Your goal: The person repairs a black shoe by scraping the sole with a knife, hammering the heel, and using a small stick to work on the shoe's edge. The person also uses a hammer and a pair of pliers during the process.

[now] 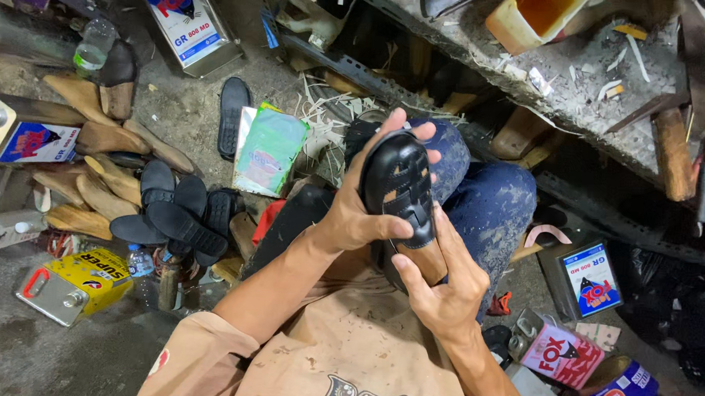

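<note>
- Black shoe upper (399,188): woven straps across the front, small slots between them, mounted on a wooden last whose tan end sticks out at the bottom. Matte black, looks like leather; exact material can't be confirmed.
- Position: held up over the person's lap, above the knees in speckled blue jeans (487,200), toe end pointing away from the camera, just in front of the workbench (579,81) edge.
- Left hand (360,210): wraps the upper from the left side. Fingers curled over the toe end, fingertips showing at the top and right edge; thumb lies across the lower strap area. Closed firmly on the shoe.
- Right hand (444,285): under the heel end, gripping the tan wood of the last. Fingers run up along the right side of it, thumb presses from the left. Fingers together, clamped on it.
- Both hands touch the same piece, left high, right low, nearly touching each other.
- Around: row of black soles (170,210) and wooden lasts (101,143) on the floor to the left, yellow metal can (75,285) lying near them, green packet (269,151) beside the knee, pink can (560,353) and blue-labelled tin (591,280) to the right.
</note>
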